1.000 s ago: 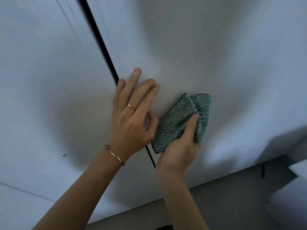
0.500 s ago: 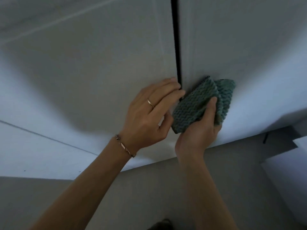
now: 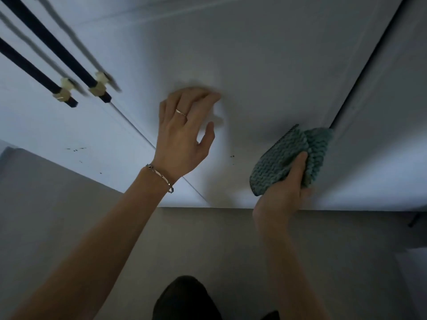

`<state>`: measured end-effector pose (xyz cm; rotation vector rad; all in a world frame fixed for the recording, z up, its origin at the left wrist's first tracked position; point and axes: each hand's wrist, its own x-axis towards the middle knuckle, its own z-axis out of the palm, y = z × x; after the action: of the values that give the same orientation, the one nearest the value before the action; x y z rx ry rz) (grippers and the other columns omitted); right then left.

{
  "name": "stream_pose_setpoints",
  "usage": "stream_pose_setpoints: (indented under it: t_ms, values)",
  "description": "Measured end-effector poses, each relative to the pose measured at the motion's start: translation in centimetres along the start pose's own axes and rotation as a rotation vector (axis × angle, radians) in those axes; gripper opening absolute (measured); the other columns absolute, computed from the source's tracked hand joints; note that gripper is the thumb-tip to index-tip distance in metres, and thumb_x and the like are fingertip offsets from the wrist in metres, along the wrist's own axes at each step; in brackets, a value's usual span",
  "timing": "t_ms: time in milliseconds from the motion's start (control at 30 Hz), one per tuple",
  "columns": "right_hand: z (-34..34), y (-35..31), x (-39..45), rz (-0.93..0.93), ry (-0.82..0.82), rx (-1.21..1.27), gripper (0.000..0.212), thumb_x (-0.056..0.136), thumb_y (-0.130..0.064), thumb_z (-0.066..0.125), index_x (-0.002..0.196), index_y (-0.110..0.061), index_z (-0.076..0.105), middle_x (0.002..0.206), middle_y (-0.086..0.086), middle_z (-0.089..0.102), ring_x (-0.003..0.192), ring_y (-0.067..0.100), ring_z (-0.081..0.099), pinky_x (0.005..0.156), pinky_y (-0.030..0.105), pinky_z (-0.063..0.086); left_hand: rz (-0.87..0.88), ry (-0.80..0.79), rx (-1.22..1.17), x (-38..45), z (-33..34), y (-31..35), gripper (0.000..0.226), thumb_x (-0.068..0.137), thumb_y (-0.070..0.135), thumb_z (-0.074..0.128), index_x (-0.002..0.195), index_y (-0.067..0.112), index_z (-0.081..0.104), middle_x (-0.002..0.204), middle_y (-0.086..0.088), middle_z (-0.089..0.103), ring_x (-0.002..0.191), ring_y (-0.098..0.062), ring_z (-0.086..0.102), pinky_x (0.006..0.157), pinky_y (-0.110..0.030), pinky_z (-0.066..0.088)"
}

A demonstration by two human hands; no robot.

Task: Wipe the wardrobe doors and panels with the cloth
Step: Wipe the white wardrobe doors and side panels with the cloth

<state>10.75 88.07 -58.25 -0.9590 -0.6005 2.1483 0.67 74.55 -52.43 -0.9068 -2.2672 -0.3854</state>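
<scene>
I log 1 teal knitted cloth [image 3: 288, 158], folded, gripped in my right hand [image 3: 284, 192] and pressed against the white wardrobe door [image 3: 265, 65] low at right, touching the dark door gap [image 3: 369, 58]. My left hand [image 3: 182, 139], fingers relaxed and holding nothing, rests fingertips on the same door. 2 black bar handles [image 3: 57, 54] sit far left. Grey floor [image 3: 208, 239] lies below.

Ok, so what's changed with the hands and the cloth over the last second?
The hands have spread apart: a second ago the left hand lay right beside the cloth at a dark door gap; now it rests further left on the wardrobe door, while the cloth sits at the gap on the right. Two dark door handles have come into view. The right hand still grips the cloth against the door.
</scene>
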Motion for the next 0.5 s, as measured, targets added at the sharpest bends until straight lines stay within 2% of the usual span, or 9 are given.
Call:
stream_pose_setpoints:
  t_ms: [67, 167, 233, 333, 367, 433, 500]
  values:
    - [0.0, 0.0, -0.4, -0.039, -0.016, -0.039, 0.022, 0.106, -0.021, 0.053, 0.128, -0.019, 0.057, 0.120, -0.011, 0.066, 0.101, -0.005, 0.069, 0.088, 0.023, 0.059, 0.035, -0.021, -0.048, 0.6, -0.2, -1.2, 0.047, 0.086, 0.003, 0.070, 0.132, 0.013, 0.064, 0.127, -0.012, 0.065, 0.115, -0.036, 0.058, 0.099, -0.042, 0.042]
    - [0.2, 1.1, -0.1, -0.104, 0.023, -0.045, 0.032, 0.105, -0.025, 0.056, 0.136, -0.015, 0.056, 0.134, -0.003, 0.064, 0.120, 0.007, 0.064, 0.101, 0.034, 0.056, 0.097, -0.001, -0.109, 0.3, 0.3, -2.6, 0.045, 0.085, -0.004, 0.067, 0.129, 0.008, 0.068, 0.125, -0.015, 0.064, 0.116, -0.033, 0.053, 0.100, -0.043, 0.045]
    - [-0.4, 2.8, 0.0, -0.147, 0.046, -0.093, 0.039, 0.104, -0.033, 0.059, 0.139, -0.016, 0.053, 0.140, 0.002, 0.061, 0.126, 0.016, 0.062, 0.105, 0.040, 0.054, 0.156, 0.050, -0.126, 0.1, 0.3, -3.4, 0.043, 0.084, -0.009, 0.065, 0.125, 0.004, 0.070, 0.120, -0.017, 0.066, 0.114, -0.031, 0.051, 0.099, -0.043, 0.047]
    - [-0.5, 5.5, 0.4, -0.202, 0.000, -0.086, 0.019, 0.104, -0.032, 0.059, 0.123, -0.026, 0.059, 0.132, -0.004, 0.063, 0.122, 0.015, 0.062, 0.107, 0.042, 0.052, 0.232, 0.104, -0.123, 0.5, 0.9, -4.1, 0.043, 0.082, -0.012, 0.064, 0.123, 0.002, 0.071, 0.115, -0.016, 0.068, 0.109, -0.030, 0.050, 0.092, -0.043, 0.046]
    - [-0.3, 6.9, 0.7, -0.233, -0.038, -0.061, 0.019, 0.105, -0.029, 0.057, 0.123, -0.025, 0.061, 0.130, -0.006, 0.064, 0.122, 0.013, 0.063, 0.108, 0.042, 0.051, 0.272, 0.128, -0.117, 0.5, 1.1, -4.5, 0.045, 0.081, -0.012, 0.064, 0.123, 0.002, 0.071, 0.115, -0.016, 0.068, 0.108, -0.029, 0.048, 0.088, -0.045, 0.046]
    - [0.0, 8.9, 1.5, -0.336, -0.101, -0.044, 0.038, 0.105, -0.032, 0.057, 0.139, -0.015, 0.058, 0.137, -0.001, 0.063, 0.127, 0.016, 0.061, 0.111, 0.045, 0.049, 0.361, 0.123, -0.111, 0.7, 1.8, -5.5, 0.046, 0.080, -0.010, 0.064, 0.123, 0.003, 0.071, 0.116, -0.014, 0.068, 0.110, -0.027, 0.045, 0.084, -0.045, 0.044]
    - [0.3, 11.1, 2.8, -0.457, -0.190, -0.032, 0.056, 0.100, -0.039, 0.058, 0.149, -0.014, 0.048, 0.146, 0.002, 0.057, 0.134, 0.018, 0.056, 0.113, 0.047, 0.046, 0.437, 0.156, -0.087, 0.9, 2.3, -6.5, 0.042, 0.083, -0.006, 0.063, 0.122, 0.004, 0.071, 0.118, -0.013, 0.068, 0.114, -0.026, 0.044, 0.084, -0.044, 0.043]
